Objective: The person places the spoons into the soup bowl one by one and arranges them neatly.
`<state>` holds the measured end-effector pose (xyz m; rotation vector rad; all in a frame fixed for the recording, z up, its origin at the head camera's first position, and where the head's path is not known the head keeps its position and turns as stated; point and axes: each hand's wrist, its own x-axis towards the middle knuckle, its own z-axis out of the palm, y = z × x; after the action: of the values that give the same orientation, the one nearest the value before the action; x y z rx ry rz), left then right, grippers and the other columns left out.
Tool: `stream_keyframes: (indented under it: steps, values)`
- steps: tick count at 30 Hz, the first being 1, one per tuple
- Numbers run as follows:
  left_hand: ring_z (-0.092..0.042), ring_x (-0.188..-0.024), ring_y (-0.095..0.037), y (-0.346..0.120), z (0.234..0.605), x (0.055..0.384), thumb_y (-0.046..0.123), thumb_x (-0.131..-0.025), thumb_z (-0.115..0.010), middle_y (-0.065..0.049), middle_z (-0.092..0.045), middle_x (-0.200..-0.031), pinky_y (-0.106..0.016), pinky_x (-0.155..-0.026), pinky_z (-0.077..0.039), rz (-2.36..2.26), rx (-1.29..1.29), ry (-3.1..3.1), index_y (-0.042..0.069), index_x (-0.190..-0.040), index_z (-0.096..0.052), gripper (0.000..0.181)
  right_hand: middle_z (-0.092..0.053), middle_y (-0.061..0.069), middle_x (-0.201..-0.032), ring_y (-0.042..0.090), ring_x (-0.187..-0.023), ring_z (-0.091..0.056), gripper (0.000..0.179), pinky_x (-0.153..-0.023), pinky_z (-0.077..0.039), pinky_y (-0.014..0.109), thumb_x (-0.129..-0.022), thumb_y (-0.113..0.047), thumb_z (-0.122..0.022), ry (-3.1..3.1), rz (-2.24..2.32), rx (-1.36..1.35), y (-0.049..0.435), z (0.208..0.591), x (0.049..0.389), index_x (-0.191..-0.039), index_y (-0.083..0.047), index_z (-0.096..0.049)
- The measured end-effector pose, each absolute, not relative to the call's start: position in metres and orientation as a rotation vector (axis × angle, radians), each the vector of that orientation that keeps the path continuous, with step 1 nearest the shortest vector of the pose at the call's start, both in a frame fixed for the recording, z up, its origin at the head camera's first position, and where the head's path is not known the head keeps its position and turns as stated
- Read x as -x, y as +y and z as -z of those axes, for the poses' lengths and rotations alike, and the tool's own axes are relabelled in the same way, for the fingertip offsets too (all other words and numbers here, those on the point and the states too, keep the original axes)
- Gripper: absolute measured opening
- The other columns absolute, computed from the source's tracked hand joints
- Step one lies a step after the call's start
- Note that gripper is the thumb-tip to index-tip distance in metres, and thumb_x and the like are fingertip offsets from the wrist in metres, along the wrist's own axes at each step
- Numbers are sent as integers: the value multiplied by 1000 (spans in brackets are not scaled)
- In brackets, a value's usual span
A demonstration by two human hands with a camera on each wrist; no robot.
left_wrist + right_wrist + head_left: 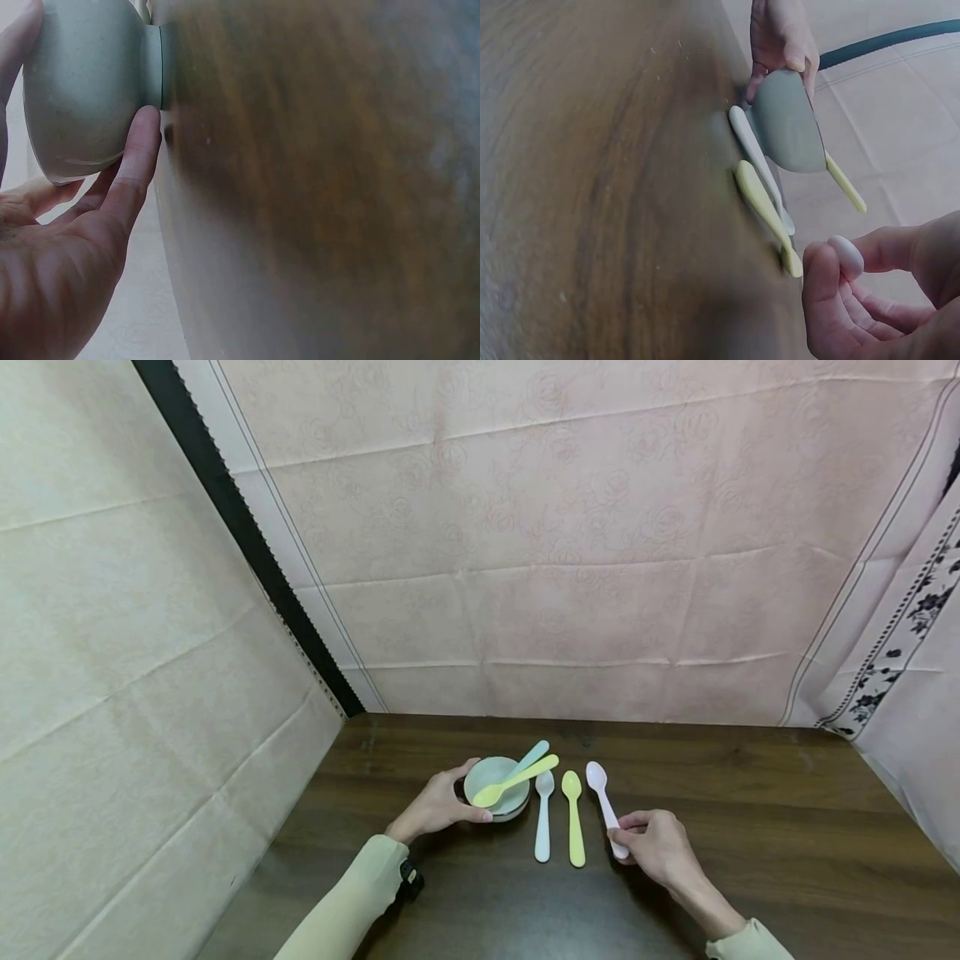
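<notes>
My left hand (pixel 441 802) grips a pale green bowl (pixel 487 770) from its left side, with fingers against the bowl's outer wall in the left wrist view. A yellow spoon (pixel 517 782) and a light blue spoon (pixel 536 752) lean in the bowl, handles sticking out over the rim to the upper right. Between thumb and fingers, my right hand (pixel 660 847) pinches the handle end of a pale pink spoon (pixel 600 783), whose head points away from me. Only the rounded handle tip shows in the right wrist view.
A pale blue spoon (pixel 542 827) and another yellow spoon (pixel 574 827) lie side by side on the dark wooden table (pixel 750 827), between bowl and pink spoon. Patterned pale cloth (pixel 562 568) hangs behind the table, with more cloth at both sides.
</notes>
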<state>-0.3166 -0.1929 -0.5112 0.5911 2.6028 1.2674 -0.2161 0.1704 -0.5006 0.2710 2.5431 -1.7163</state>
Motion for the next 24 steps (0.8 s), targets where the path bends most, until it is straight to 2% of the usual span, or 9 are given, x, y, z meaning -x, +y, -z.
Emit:
stream_keyframes:
  steps: [5, 14, 21, 24]
  values:
    - [-51, -154, -36, -193, 511, 316, 41, -82, -98, -16, -50, -170, -63, -125, -42, -1263, -572, 2605, 8, -169, -39, 111, -79, 8, -81, 12, -68, -71, 21, -61, -61, 25, -96, -1, -75, 2545, 1719, -264, 172, 498, 217, -110, 15, -75]
    - [-50, -154, -36, -192, 511, 317, 41, -82, -98, -16, -49, -170, -63, -125, -42, -1253, -554, 2610, 9, -169, -39, 110, -80, 16, -86, 14, -68, -72, 22, -61, -60, 25, -98, -1, -74, 2532, 1757, -242, 174, 490, 218, -113, 16, -74]
    - [-50, -154, -36, -193, 511, 317, 40, -82, -98, -15, -50, -170, -63, -125, -41, -1252, -558, 2606, 9, -169, -39, 109, -80, 13, -84, 14, -67, -72, 24, -61, -60, 25, -98, -1, -74, 2524, 1783, -237, 176, 487, 217, -114, 16, -74]
    - [-51, -153, -36, -193, 510, 317, 39, -82, -98, -15, -51, -169, -63, -125, -41, -1260, -565, 2600, 8, -169, -39, 109, -80, 16, -85, 14, -68, -72, 24, -62, -60, 25, -98, -1, -73, 2522, 1802, -226, 176, 485, 216, -115, 17, -73]
